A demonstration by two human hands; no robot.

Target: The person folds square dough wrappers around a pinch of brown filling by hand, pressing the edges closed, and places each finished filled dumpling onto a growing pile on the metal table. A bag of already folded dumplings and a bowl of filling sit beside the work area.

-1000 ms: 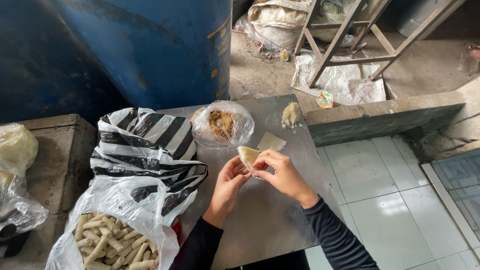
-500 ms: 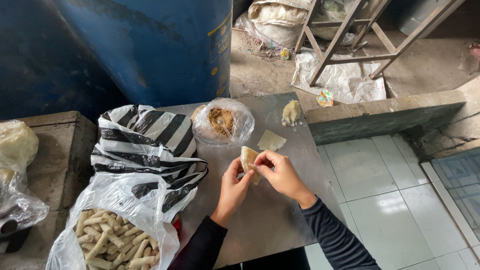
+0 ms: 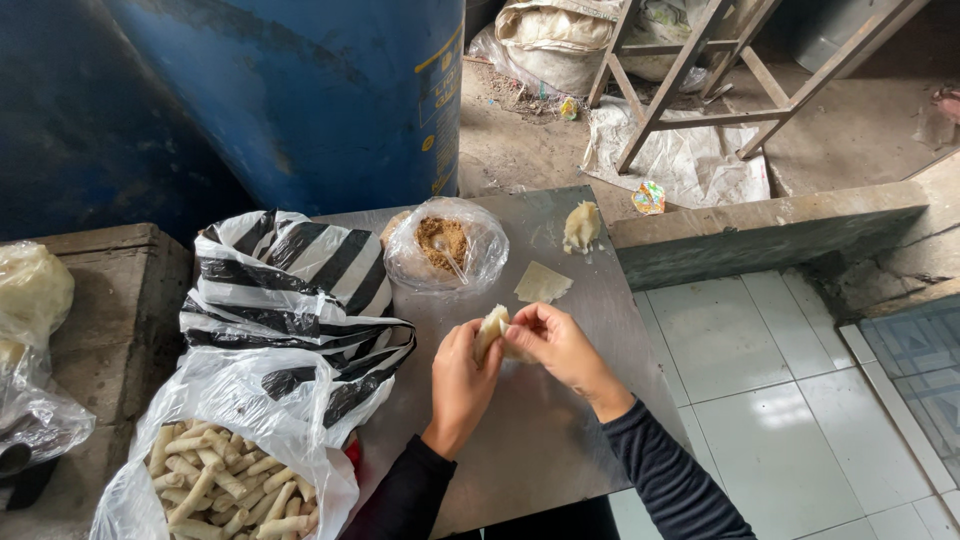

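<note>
Over bare metal table (image 3: 530,440), left hand (image 3: 462,378) and right hand (image 3: 556,345) pinch rolled wrapper (image 3: 490,328).

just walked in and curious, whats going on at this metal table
A person's left hand and right hand together pinch a small pale dough wrapper roll above the grey metal table. A flat square dough sheet, a lump of dough and a clear plastic bag of brown filling lie just beyond. A clear bag of finished pale rolls sits at the near left, beside a black-and-white striped bag.
</note>
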